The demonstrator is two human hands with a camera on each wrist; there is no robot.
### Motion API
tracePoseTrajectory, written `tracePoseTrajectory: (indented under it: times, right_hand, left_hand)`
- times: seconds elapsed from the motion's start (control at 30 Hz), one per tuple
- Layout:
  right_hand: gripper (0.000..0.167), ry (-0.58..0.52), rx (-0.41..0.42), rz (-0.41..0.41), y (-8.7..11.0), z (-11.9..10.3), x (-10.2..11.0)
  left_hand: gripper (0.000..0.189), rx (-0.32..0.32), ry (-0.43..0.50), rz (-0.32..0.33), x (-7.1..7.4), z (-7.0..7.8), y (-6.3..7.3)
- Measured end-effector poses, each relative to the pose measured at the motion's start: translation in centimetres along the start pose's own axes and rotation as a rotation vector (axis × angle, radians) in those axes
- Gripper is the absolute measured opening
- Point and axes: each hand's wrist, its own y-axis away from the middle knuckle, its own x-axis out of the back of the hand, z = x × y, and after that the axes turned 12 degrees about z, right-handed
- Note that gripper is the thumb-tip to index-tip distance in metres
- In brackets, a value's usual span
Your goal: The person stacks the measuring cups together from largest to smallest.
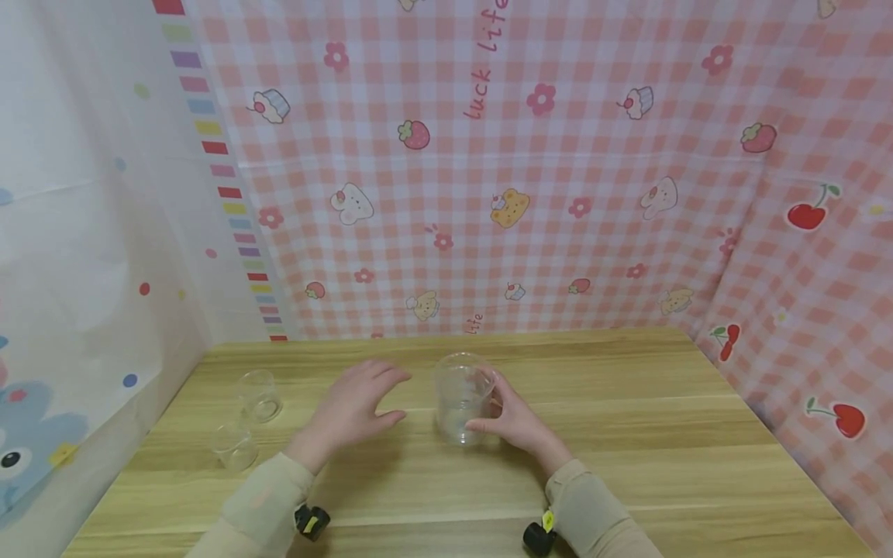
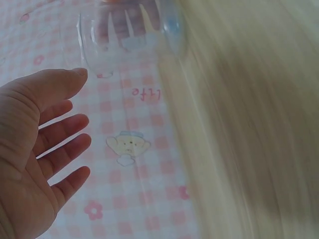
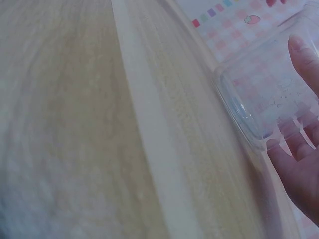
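Note:
A clear plastic cup [image 1: 456, 399] stands upright near the middle of the wooden table, its rim facing up. My right hand [image 1: 512, 418] holds it from the right side, thumb on the near side and fingers around the back. In the right wrist view the fingers [image 3: 294, 142] show through the cup's clear wall [image 3: 264, 94]. To the cup's left is my left hand [image 1: 356, 407], apart from it, fingers spread and nothing in the grasp. The left wrist view shows that hand [image 2: 45, 134] with loosely bent fingers, below the cup [image 2: 129, 37].
Two smaller clear cups, one farther back [image 1: 260, 397] and one nearer [image 1: 235, 447], stand on the table left of my left forearm. The wooden table [image 1: 628, 434] meets a pink checked cloth [image 1: 474, 256] at its back edge. More patterned cloth hangs on both sides.

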Motion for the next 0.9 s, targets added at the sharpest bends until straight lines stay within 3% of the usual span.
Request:
tracePoseTrajectory:
  times: [0.4, 0.73, 0.9]
  right_hand:
    - [0.085, -0.003, 0.000, 0.005, 0.1, 0.0, 0.0]
    - [0.086, -0.001, -0.010, 0.012, 0.0, 0.0, 0.0]
    - [0.086, 0.005, -0.026, 0.021, 0.0, 0.1, -0.1]
  left_hand:
    - [0.053, 0.045, -0.049, -0.043, 1.0, -1.7, 1.6]
    - [0.053, 0.104, -0.064, -0.051, 2.1, -3.1, 2.6]
    - [0.053, 0.103, -0.065, -0.043, 2.4, -4.1, 3.1]
